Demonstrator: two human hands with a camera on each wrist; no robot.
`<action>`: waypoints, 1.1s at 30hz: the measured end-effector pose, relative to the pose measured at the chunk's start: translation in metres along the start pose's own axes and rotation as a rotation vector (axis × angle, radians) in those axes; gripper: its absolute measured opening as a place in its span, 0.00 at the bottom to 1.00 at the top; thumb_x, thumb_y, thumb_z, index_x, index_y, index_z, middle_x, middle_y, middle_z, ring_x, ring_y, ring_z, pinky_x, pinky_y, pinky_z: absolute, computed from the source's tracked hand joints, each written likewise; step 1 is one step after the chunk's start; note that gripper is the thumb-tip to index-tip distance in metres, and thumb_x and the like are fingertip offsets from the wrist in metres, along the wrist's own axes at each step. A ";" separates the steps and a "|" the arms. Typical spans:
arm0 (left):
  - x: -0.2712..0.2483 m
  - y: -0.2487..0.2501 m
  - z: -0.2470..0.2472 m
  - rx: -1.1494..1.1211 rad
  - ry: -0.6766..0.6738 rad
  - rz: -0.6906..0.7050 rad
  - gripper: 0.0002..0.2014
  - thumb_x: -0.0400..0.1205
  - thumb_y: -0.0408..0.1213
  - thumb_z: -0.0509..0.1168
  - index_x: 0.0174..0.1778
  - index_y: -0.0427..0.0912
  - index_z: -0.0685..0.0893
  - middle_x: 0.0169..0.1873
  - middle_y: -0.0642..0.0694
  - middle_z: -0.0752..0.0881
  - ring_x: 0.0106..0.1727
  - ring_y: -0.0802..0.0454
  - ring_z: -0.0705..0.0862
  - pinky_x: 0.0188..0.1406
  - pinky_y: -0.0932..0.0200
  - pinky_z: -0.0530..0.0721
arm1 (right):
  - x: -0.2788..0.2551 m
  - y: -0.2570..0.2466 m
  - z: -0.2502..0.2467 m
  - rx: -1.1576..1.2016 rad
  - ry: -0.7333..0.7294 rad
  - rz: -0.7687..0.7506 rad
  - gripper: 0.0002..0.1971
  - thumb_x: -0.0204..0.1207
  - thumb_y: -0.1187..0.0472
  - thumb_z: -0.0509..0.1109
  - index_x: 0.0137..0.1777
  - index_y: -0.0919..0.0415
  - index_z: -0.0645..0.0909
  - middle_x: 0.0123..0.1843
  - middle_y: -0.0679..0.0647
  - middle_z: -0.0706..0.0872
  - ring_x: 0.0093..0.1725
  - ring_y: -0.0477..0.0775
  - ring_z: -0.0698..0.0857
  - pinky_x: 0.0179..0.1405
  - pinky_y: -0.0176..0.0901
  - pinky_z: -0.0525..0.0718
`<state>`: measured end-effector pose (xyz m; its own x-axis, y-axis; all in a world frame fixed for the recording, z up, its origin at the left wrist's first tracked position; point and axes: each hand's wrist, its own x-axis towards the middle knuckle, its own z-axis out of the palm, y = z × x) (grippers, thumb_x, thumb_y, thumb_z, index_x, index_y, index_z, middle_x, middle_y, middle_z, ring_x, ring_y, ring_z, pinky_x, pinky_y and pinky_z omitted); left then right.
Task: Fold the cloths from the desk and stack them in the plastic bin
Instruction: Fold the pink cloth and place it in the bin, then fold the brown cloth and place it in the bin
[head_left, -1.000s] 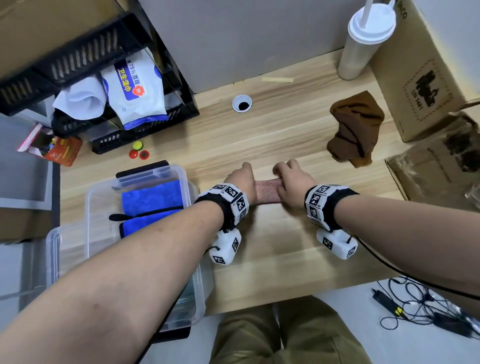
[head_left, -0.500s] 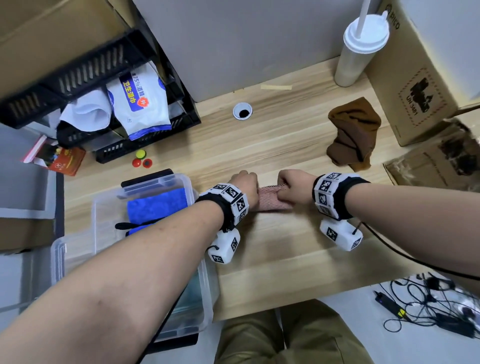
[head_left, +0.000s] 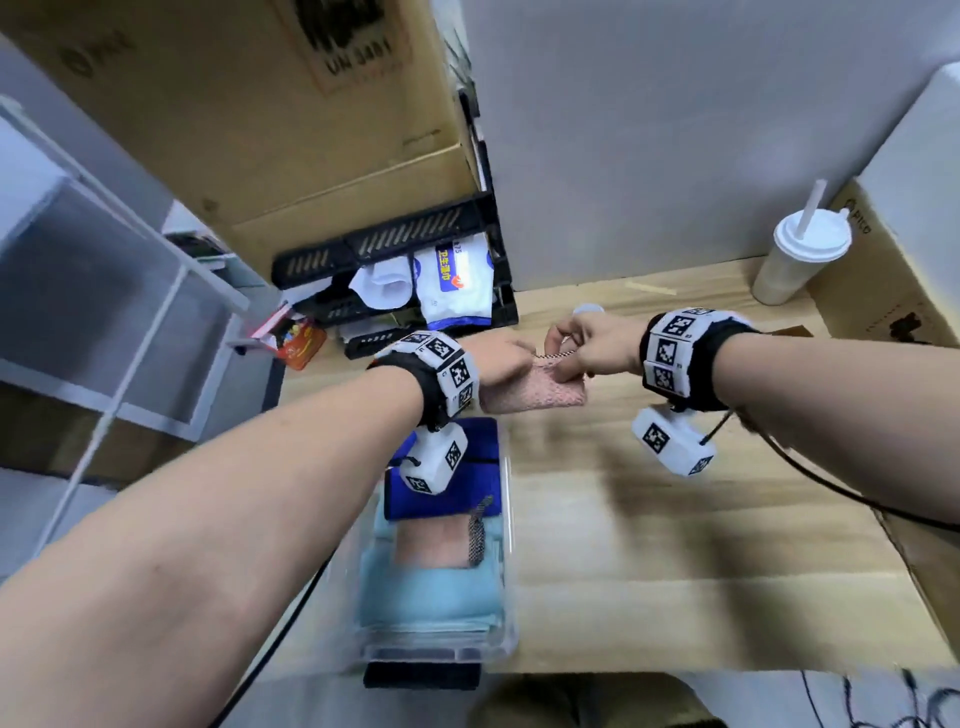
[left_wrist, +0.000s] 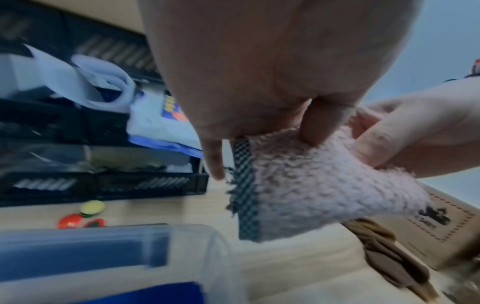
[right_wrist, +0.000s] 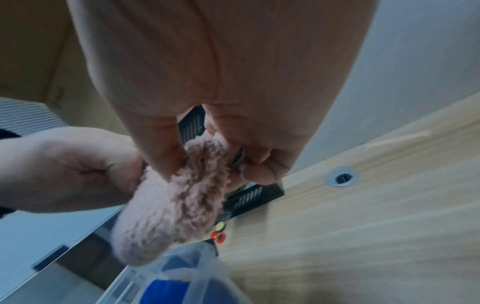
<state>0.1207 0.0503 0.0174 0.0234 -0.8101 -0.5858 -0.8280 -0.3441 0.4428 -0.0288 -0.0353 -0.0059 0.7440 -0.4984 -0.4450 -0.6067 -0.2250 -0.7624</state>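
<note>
A folded pink fluffy cloth (head_left: 535, 395) with a checked edge hangs in the air between both hands, just past the far end of the clear plastic bin (head_left: 506, 597). My left hand (head_left: 501, 361) grips its left end and my right hand (head_left: 582, 351) pinches its right end. The left wrist view shows the pink cloth (left_wrist: 311, 185) pinched under my left hand (left_wrist: 298, 131) above the bin (left_wrist: 215, 246). Seen from the right wrist, the cloth (right_wrist: 179, 197) sits between thumb and fingers of my right hand (right_wrist: 205, 164). A blue cloth (head_left: 441, 493) and light blue cloths lie folded in the bin. A brown cloth (left_wrist: 389, 259) lies on the desk.
A black crate (head_left: 415, 291) with white packets stands at the back left, under a cardboard box (head_left: 291, 114). A lidded cup with a straw (head_left: 800, 260) and another cardboard box (head_left: 893, 291) stand at the back right. Small round caps (left_wrist: 80, 216) lie near the bin.
Both hands have lifted the folded pink cloth off the desk and carried it left toward the bin. The head view has swung, so the bin now lies below the hands.
</note>
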 end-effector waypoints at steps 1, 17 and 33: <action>-0.010 -0.011 -0.006 0.024 0.018 -0.001 0.10 0.76 0.36 0.58 0.30 0.38 0.76 0.31 0.46 0.75 0.36 0.49 0.73 0.34 0.55 0.69 | 0.001 -0.014 0.007 -0.066 -0.022 -0.009 0.13 0.69 0.68 0.78 0.42 0.52 0.79 0.27 0.48 0.79 0.26 0.47 0.76 0.26 0.37 0.73; -0.095 -0.178 0.117 0.219 -0.278 -0.152 0.10 0.69 0.35 0.80 0.42 0.46 0.87 0.36 0.49 0.85 0.35 0.52 0.80 0.29 0.66 0.76 | 0.007 -0.049 0.231 -0.639 -0.605 0.031 0.10 0.68 0.64 0.80 0.44 0.63 0.81 0.29 0.53 0.83 0.12 0.39 0.78 0.12 0.31 0.76; -0.085 -0.153 0.086 0.352 -0.474 -0.262 0.28 0.43 0.53 0.86 0.36 0.45 0.92 0.32 0.50 0.92 0.40 0.46 0.93 0.45 0.44 0.92 | 0.000 -0.056 0.216 -0.770 -0.506 -0.012 0.23 0.53 0.40 0.86 0.32 0.55 0.80 0.25 0.46 0.84 0.27 0.49 0.83 0.32 0.39 0.81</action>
<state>0.1973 0.2120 -0.0587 0.0665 -0.3950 -0.9163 -0.9646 -0.2602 0.0421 0.0660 0.1581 -0.0647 0.6750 -0.1075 -0.7299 -0.4822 -0.8131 -0.3262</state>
